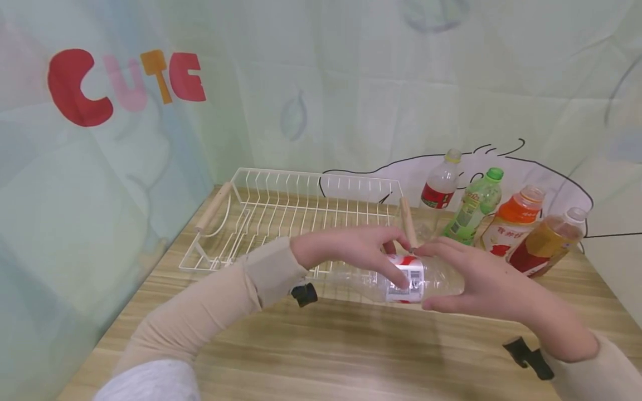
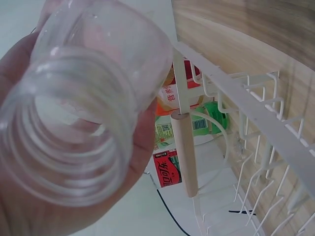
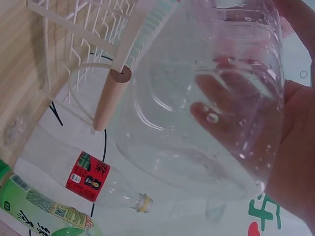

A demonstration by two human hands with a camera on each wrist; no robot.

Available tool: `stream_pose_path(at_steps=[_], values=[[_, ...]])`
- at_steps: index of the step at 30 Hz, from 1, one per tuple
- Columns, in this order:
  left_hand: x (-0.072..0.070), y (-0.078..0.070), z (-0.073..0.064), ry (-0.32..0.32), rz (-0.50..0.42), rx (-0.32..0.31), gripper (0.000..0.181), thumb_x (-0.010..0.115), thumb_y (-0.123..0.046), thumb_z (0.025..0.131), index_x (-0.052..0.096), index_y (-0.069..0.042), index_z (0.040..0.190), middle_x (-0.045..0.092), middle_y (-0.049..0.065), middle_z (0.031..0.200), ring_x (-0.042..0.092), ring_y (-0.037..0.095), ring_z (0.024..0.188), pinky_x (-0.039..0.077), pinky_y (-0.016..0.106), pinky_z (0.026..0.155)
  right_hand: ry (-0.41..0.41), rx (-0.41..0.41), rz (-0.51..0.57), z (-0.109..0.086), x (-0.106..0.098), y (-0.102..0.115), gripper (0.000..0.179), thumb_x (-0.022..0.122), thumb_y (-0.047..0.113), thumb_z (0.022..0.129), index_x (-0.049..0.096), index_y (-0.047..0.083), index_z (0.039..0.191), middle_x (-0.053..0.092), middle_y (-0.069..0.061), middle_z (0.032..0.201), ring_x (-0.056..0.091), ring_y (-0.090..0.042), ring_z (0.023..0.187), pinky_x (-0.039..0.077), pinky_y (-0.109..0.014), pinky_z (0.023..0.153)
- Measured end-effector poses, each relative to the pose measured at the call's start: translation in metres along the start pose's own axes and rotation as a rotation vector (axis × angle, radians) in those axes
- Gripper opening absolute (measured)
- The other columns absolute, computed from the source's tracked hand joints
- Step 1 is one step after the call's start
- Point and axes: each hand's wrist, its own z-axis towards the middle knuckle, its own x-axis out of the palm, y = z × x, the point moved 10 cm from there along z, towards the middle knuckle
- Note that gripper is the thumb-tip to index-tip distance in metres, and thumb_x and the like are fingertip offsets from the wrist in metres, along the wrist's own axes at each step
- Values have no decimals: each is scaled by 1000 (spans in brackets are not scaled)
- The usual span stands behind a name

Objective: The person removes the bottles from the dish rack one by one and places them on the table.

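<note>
A clear plastic bottle [image 1: 415, 285] with a white and red label lies sideways in the air at the front right of the white wire dish rack [image 1: 281, 209]. My left hand [image 1: 358, 250] grips it around the label, its thumb across the front. Around the base end, my right hand [image 1: 491, 284] holds it between thumb and fingers. In the left wrist view the bottle's uncapped, threaded mouth [image 2: 66, 132] faces the camera. The right wrist view shows the clear base part [image 3: 197, 123], with fingers visible through the plastic.
Right of the rack stand a red-labelled bottle [image 1: 437, 195], a green bottle [image 1: 473, 206], an orange-topped bottle [image 1: 514, 220] and an amber bottle [image 1: 546, 242]. The rack has wooden handles [image 1: 214, 206] at both ends. A printed curtain [image 1: 351, 100] hangs behind the wooden table [image 1: 321, 356].
</note>
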Motion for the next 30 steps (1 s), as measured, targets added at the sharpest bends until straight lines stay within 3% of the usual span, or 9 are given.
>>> stream_pose_path(at_steps=[6,12,20,30], values=[[4,-1,2,14,-5,17,50,78,-34,79,55,-16,120,59,-4,106,55,13,98,49,28,80,-21,-36,-74,0,3,2,63,72,60,76,59,21,123,60,11,120,63,-10,95,56,-34,74],[5,-1,5,17,7,17,44,78,-32,80,58,-14,114,61,-5,103,56,11,95,48,26,80,-17,-70,-59,0,7,2,62,77,53,75,59,17,122,61,10,119,60,-8,99,56,-33,79],[3,-6,10,4,40,12,40,77,-32,81,59,-14,112,61,-5,101,56,10,93,47,22,79,7,-5,-51,-2,9,-5,64,77,54,75,58,19,125,63,8,116,59,-10,96,55,-33,75],[2,-3,10,20,33,40,44,74,-36,83,59,-16,119,61,-7,107,57,11,98,48,25,81,-15,31,-54,-8,9,-13,60,84,37,71,57,19,122,63,10,110,56,-7,91,53,-30,72]])
